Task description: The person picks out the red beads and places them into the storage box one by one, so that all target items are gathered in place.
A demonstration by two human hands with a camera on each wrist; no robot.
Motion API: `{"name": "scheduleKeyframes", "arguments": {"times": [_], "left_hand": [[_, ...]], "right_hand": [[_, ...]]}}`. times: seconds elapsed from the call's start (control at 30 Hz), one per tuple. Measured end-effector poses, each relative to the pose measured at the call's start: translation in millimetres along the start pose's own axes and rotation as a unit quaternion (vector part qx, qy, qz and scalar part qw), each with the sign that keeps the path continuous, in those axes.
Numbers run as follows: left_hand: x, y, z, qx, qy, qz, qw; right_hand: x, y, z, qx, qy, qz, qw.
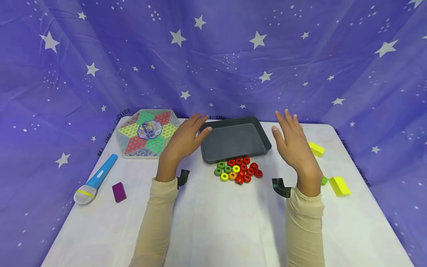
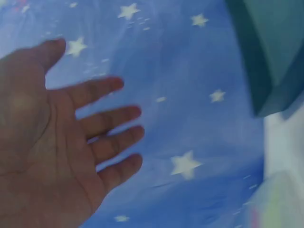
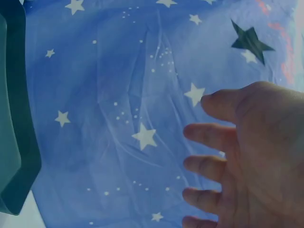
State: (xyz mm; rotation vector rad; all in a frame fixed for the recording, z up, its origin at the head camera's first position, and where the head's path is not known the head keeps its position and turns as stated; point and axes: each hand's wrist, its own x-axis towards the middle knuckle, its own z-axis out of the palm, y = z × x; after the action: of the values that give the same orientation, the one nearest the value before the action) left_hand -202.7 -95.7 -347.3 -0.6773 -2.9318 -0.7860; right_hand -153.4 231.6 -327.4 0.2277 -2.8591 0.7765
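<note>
a person's two bare hands are raised above a white table [image 1: 213,230], one on each side of a dark grey tray [image 1: 233,142]. the left hand [image 1: 185,139] hovers at the tray's left edge with fingers straight and slightly spread, holding nothing; its thumb tip is close to the tray's rim, though contact cannot be told. the right hand [image 1: 293,142] hovers off the tray's right edge, palm facing inward, fingers straight and relaxed, also holding nothing. the hands are well apart, with the tray between them. the wrist views show each open palm against the starry cloth, with a corner of the tray at the frame's edge.

just in front of the tray lies a cluster of small rings [image 1: 238,170] in red, green, yellow and orange. left of the tray sits a hexagonal chinese checkers board [image 1: 146,133], and farther left a blue toy microphone [image 1: 95,180] and a purple block [image 1: 119,192]. right of the tray lie two yellow blocks [image 1: 339,185]. a purple star-printed cloth [image 1: 213,55] hangs behind the tray.
</note>
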Motion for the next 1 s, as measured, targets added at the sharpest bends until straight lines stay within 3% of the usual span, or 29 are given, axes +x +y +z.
{"name": "scheduleKeyframes", "arguments": {"times": [0.13, 0.27, 0.47, 0.57, 0.63, 0.77, 0.83, 1.0], "left_hand": [[8.8, -15.5, 18.7, -0.084, -0.006, -0.040, 0.9956], [14.3, -30.9, 39.2, -0.165, 0.014, -0.087, 0.9824], [21.6, -48.7, 64.1, -0.184, 0.039, -0.130, 0.9735], [25.6, -53.9, 70.2, -0.234, 0.036, -0.154, 0.9592], [28.9, -56.5, 73.3, -0.294, 0.030, -0.177, 0.9388], [33.1, -60.0, 80.4, -0.423, 0.030, -0.204, 0.8822], [43.6, -82.8, 103.4, -0.475, 0.046, -0.192, 0.8577], [53.5, -96.9, 128.0, -0.555, 0.061, -0.215, 0.8017]], "right_hand": [[-3, 4, 1, 0.032, 0.016, -0.006, 0.999], [-8, 16, 8, 0.078, 0.038, 0.006, 0.996], [-21, 42, 20, 0.168, 0.038, 0.077, 0.982], [-30, 54, 25, 0.195, 0.027, 0.111, 0.974], [-36, 61, 29, 0.216, 0.018, 0.122, 0.969], [-49, 74, 45, 0.246, -0.018, 0.136, 0.959], [-54, 80, 54, 0.266, -0.039, 0.141, 0.953], [-67, 89, 74, 0.327, -0.090, 0.144, 0.929]]}}
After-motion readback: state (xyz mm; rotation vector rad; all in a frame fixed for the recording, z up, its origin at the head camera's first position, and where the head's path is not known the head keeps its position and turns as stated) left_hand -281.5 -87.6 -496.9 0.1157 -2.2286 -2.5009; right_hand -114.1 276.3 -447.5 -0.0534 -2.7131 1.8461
